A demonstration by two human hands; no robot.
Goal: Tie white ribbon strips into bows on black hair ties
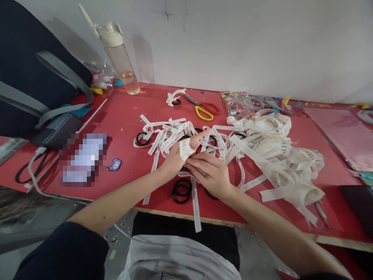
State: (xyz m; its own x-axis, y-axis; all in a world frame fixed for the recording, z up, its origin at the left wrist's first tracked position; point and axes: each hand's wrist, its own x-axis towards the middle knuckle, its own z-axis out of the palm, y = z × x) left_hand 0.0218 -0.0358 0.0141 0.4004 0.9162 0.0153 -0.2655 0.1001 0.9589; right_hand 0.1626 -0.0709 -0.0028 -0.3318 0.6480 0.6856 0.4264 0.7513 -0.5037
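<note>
A white printed ribbon (184,149) is wrapped across the fingers of my left hand (173,160), whose index finger points up and to the right. My right hand (215,174) meets it, thumb and fingers pinched at the ribbon's lower edge; the exact grip is partly hidden. Around both hands lie loose lengths of narrow printed ribbon (159,142) and several black rings (142,139). Below the hands, stacked black rings (182,191) rest near the table's front edge, beside a ribbon tail (196,208) that hangs over it.
A large heap of wider ribbon (279,151) lies at right. Scissors (202,109) and a ribbon bow (174,99) are farther back. At left are a bottle (124,66), a phone (84,157), a black power bank (56,130) and a dark bag (26,50). A wall closes the back.
</note>
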